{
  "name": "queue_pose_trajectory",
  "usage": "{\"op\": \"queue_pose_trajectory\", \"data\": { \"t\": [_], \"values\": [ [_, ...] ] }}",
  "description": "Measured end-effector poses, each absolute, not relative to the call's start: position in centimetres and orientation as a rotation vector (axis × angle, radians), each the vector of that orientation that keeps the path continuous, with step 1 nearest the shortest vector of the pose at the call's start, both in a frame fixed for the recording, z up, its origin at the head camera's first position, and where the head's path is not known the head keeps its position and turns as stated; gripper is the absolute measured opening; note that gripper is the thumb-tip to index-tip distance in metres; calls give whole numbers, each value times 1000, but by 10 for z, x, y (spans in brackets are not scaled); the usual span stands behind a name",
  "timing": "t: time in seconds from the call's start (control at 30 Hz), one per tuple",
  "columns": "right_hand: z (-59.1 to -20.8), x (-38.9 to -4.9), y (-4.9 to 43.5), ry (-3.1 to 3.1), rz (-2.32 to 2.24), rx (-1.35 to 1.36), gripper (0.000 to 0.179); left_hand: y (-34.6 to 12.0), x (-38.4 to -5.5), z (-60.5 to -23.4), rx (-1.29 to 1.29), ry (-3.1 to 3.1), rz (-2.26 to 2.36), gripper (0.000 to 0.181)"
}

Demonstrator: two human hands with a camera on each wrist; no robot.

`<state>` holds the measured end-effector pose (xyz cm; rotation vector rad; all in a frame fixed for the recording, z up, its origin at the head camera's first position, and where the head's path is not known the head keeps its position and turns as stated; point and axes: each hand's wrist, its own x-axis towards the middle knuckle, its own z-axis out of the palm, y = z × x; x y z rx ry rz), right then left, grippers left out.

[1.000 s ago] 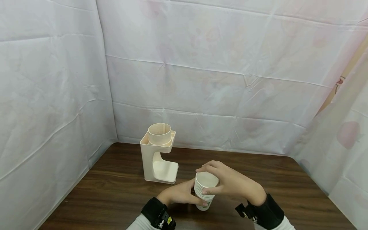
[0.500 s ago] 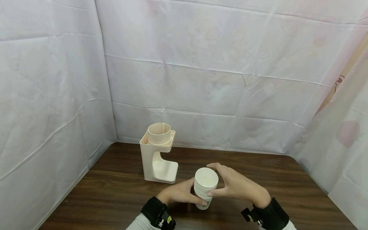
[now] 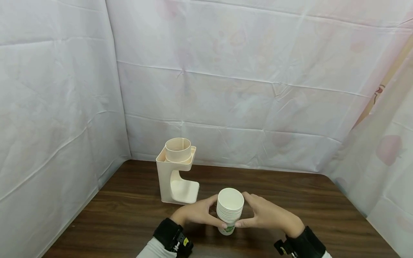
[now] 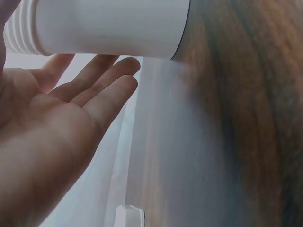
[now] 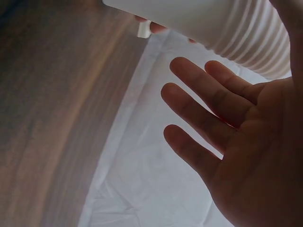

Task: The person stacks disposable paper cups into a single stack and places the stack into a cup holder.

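Note:
A nested stack of white paper cups (image 3: 230, 200) stands upright on the brown wooden table, a green print on its lowest cup. My left hand (image 3: 197, 212) holds it from the left, thumb across the front and some fingers reaching behind. In the left wrist view a gap shows between the palm and the smooth cup wall (image 4: 111, 26). On the other side, my right hand (image 3: 269, 215) has its thumb tip at the front of the stack and a forefinger near the rim. Its other fingers (image 5: 196, 111) are straight and spread, apart from the ridged cup rims (image 5: 246, 40).
Behind and left of the cups stands a cream C-shaped holder (image 3: 166, 182) with a round tube (image 3: 178, 152) in its top. White cloth (image 3: 226, 89) hangs at the back and sides of the wooden table (image 3: 122, 215).
The right hand has dropped from over the rim to the right side of the stack. The cups now stand more upright, and the left hand has shifted slightly left.

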<state>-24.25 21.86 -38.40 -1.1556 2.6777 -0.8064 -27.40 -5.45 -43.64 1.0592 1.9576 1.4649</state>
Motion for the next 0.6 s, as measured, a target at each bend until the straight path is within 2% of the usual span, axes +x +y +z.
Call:
{"op": "queue_pose_trajectory", "data": {
  "t": [0.27,0.4,0.6],
  "values": [
    [-394,-243,216,2620,-830,-1180,91,-61,-275,-432,1027,1960,1472,70],
    [-395,-243,213,2599,-841,-1198,85,-64,-275,-429,1024,1970,1469,62],
    [-398,-243,211,2577,-847,-1185,78,-65,-275,-427,1020,1988,1472,62]
  ]
}}
